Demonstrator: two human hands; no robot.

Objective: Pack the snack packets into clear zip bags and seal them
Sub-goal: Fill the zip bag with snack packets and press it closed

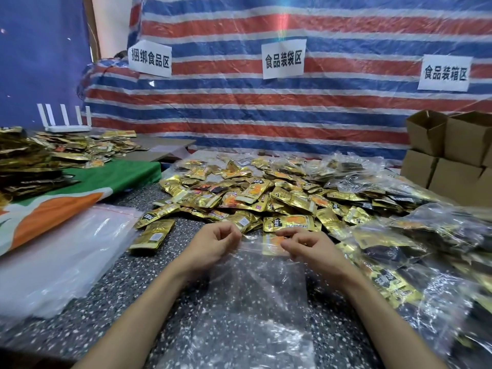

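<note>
A clear zip bag [253,294] lies flat on the speckled table [138,294] in front of me, its mouth pointing away. My left hand [213,243] pinches the left corner of the bag's mouth. At the right side of that mouth, my right hand [306,245] pinches the edge with curled fingers. A gold snack packet [274,245] shows through the bag's top between my hands. Just beyond the bag spreads a big heap of gold snack packets [255,198].
Filled clear bags of packets [415,251] pile up at the right. A stack of empty zip bags [53,257] lies at the left beside a green and orange cloth [80,190]. Cardboard boxes [450,153] stand at the far right. More packets [66,147] and a white router [66,121] sit far left.
</note>
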